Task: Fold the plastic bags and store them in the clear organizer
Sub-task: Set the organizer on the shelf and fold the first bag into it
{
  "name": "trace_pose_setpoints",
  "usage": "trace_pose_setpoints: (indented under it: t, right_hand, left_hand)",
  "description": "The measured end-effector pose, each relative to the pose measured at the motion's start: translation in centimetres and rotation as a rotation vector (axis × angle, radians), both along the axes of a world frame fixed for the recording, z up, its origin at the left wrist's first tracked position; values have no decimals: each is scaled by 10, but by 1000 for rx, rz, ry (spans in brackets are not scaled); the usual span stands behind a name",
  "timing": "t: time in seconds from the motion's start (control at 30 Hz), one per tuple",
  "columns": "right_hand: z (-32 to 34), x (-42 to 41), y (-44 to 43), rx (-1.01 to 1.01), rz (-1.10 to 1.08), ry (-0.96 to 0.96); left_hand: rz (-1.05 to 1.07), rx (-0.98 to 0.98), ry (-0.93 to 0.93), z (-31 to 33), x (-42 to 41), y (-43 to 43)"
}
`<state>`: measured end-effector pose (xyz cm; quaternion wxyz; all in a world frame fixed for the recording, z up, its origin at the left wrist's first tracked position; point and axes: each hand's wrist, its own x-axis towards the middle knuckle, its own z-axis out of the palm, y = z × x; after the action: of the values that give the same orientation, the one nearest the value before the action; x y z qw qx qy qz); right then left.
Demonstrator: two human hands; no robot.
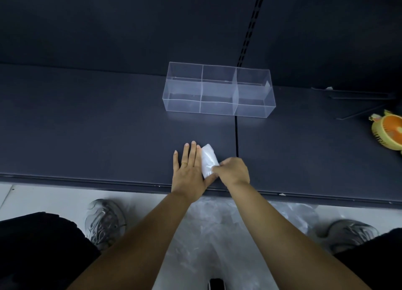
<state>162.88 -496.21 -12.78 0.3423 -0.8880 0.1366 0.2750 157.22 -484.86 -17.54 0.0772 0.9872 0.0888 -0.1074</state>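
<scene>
Folded into a small white packet, the plastic bag (208, 159) is seen lying on the dark shelf (108, 137), close to its front edge and well short of the clear organizer (218, 89). The packet is angled slightly, its far end pointing away from the person.

It is flanked by both hands. The left hand (189, 170) is laid flat, palm down, with the fingers stretched out straight and spread narrowly; its inner edge is pressed against the left side of the bag, and the thumb is tucked under the near end. A gold ring (184, 163) is worn on one finger. The right hand (233, 171) is curled, knuckles up, and its fingertips are pinched on the near right corner of the bag. Both forearms are extended forward from the bottom of the view and brought together at the packet.

The organizer is set further back on the shelf, divided into three compartments in a row, all of which appear empty. A seam (236, 137) in the shelf surface is seen running from the organizer toward the front edge, just right of the bag.

At the far right edge a yellow and orange fan (389, 130) is partly visible. Below the shelf, a heap of loose plastic bags (217, 231) is spread on the pale floor between two grey shoes (106, 222).
</scene>
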Motion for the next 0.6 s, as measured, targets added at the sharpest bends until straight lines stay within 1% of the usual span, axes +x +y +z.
trace_pose_setpoints:
  t: [0.07,0.13,0.2,0.27,0.37,0.43,0.53,0.6]
  right_hand:
    - [-1,1,-1,92,-81,-66]
    - [4,12,-5,226,-202,-219]
    - [19,37,-16,383,-292,-353]
    - [38,78,-34,457,-312,-450]
    - [65,146,-55,439,-325,-501]
    - [66,181,-63,394,-328,-510]
    - [50,210,-66,233,-260,-494]
    - [37,219,-63,51,-226,-476]
  left_hand:
    - [1,-12,-19,-2,-1,1]
    - [6,-46,-49,-4,-2,2]
    - [1,-34,-65,-6,-3,2]
    - [-7,12,-71,-8,-3,1]
    - [-7,54,-74,-8,-3,-2]
    - [-4,63,-80,-8,-2,-3]
    - [2,59,-93,-9,-2,-4]
    - [4,53,-98,-8,-2,-4]
